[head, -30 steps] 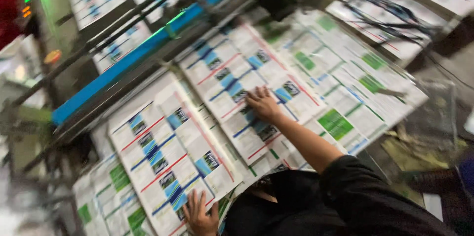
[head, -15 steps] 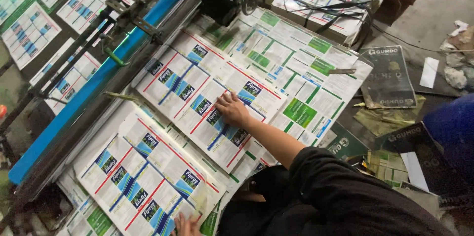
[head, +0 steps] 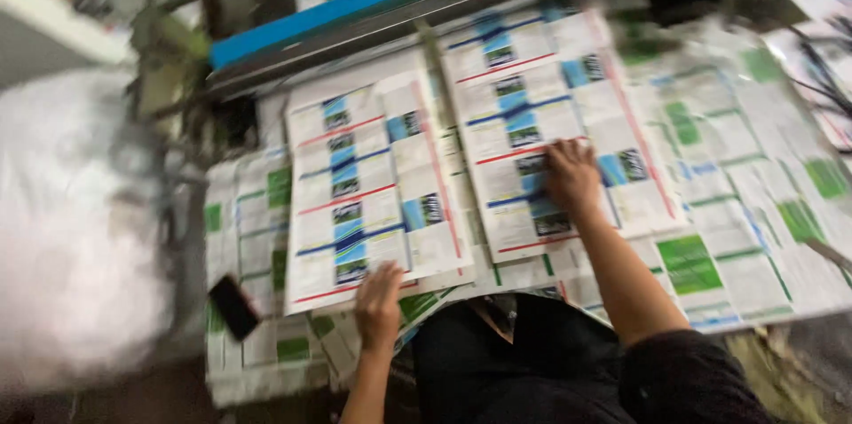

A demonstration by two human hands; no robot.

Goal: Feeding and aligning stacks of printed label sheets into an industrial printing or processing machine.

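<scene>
Two printed sheets | left hand (head: 380, 302) flat on left sheet's (head: 373, 184) near edge | right hand (head: 572, 177) fingers spread atop right sheet (head: 550, 113)

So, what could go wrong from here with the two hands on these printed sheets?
1. The left hand rests only at the near edge of the left sheet, which overhangs the stack; it might slide or bend.
2. The right hand presses flat on the right sheet, possibly shifting the loose overlapping sheets beneath.
3. The small dark object near the stack's edge could get knocked off.

2 printed sheet stacks, flat, side by side: left stack (head: 373, 193), right stack (head: 541, 122).
</scene>
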